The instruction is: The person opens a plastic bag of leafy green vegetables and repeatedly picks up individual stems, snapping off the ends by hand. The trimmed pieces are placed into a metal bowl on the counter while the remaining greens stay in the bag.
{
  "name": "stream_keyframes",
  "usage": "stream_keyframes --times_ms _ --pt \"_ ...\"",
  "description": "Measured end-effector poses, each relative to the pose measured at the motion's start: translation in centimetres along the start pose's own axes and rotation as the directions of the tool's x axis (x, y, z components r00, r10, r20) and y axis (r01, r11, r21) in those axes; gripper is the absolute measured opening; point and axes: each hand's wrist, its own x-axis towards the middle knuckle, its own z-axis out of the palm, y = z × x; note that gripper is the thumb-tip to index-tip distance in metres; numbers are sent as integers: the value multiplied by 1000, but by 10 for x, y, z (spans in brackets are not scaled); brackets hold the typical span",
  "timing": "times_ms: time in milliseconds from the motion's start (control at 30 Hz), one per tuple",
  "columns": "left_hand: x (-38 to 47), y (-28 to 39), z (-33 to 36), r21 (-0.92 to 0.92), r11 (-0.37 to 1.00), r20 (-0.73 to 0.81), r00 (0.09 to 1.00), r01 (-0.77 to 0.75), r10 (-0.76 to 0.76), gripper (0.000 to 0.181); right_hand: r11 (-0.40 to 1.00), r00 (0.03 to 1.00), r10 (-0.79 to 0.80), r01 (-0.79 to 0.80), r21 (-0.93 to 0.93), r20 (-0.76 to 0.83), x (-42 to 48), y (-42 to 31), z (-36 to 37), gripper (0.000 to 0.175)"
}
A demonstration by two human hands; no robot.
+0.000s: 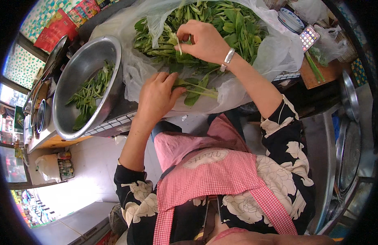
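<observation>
A large heap of leafy green vegetables [241, 33] lies in a wide translucent plastic bag [277, 49] spread over the counter. My right hand [204, 41], with a silver bracelet at the wrist, is over the heap and pinches a pale stem [179, 46] between thumb and fingers. Closer to me, my left hand [158, 96] is at the bag's front part. A few loose leafy stems [201, 92] lie beside its thumb and fingertips; whether it grips them is hidden. Left of that hand, a metal basin [64, 107] contains a smaller pile of greens [93, 92].
At the right, a phone [309, 38] with a lit screen leans near stacked plates [290, 20]. Green stalks [314, 67] lie on a wooden board [308, 75]. A wok [57, 52] and a red packet [55, 30] stand behind the basin. The tiled counter edge [110, 124] runs before me.
</observation>
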Motion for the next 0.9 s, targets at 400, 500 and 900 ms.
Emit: stream_keyframes --times_ms 400,500,900 --pt "43 -16 11 51 999 62 998 -3 0 50 978 970 -157 179 110 -185 2 -19 -46 27" --pt "56 -29 28 108 994 120 992 21 -34 52 993 990 -42 55 -100 133 -15 -12 -29 24" --pt "121 -71 76 409 912 108 994 -22 -24 49 943 904 247 -141 -301 350 3 76 32 21"
